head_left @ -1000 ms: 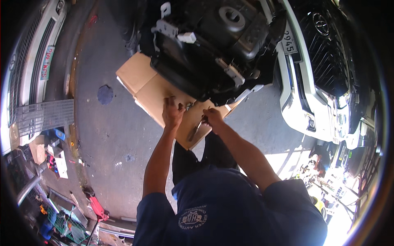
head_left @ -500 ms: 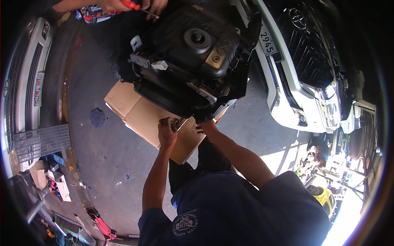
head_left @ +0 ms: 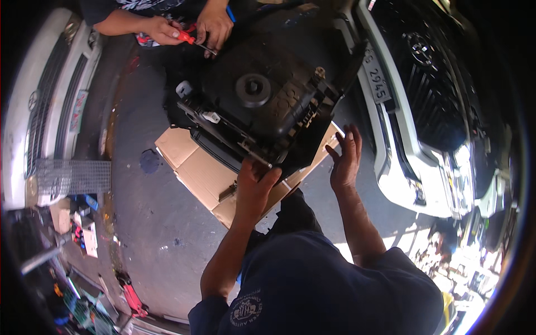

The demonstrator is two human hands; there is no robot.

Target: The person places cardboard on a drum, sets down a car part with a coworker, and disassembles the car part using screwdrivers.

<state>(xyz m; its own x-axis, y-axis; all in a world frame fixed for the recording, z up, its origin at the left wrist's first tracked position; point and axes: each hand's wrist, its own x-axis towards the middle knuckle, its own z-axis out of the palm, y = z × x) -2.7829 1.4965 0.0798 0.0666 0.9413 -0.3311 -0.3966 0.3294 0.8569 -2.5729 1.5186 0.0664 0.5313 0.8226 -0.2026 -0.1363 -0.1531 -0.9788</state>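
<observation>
A large black plastic housing (head_left: 223,92) with a round cap in its middle and metal brackets along its edges stands in front of me. My left hand (head_left: 257,187) grips its near lower edge, thumb on top and the other fingers partly hidden beneath. Off the housing's right corner, my right hand (head_left: 347,159) is raised with fingers spread, holding nothing. A flattened cardboard sheet (head_left: 192,164) lies under the housing. On the cardboard, beside my left wrist, rests a small dark part (head_left: 228,192) too blurred to name. Across from me, a co-worker's hand holds a red-handled screwdriver (head_left: 187,38) against the housing's far left edge.
A white car front (head_left: 396,134) stands close on the right. Another white bumper (head_left: 67,111) is at the left, with a metal grating (head_left: 72,176) below it. Boxes (head_left: 84,234) and a red floor jack (head_left: 133,298) lie at lower left.
My left hand has moved up from the cardboard onto the housing's near edge. My right hand has left the housing's underside, swung right and opened. The co-worker's hands now show more fully.
</observation>
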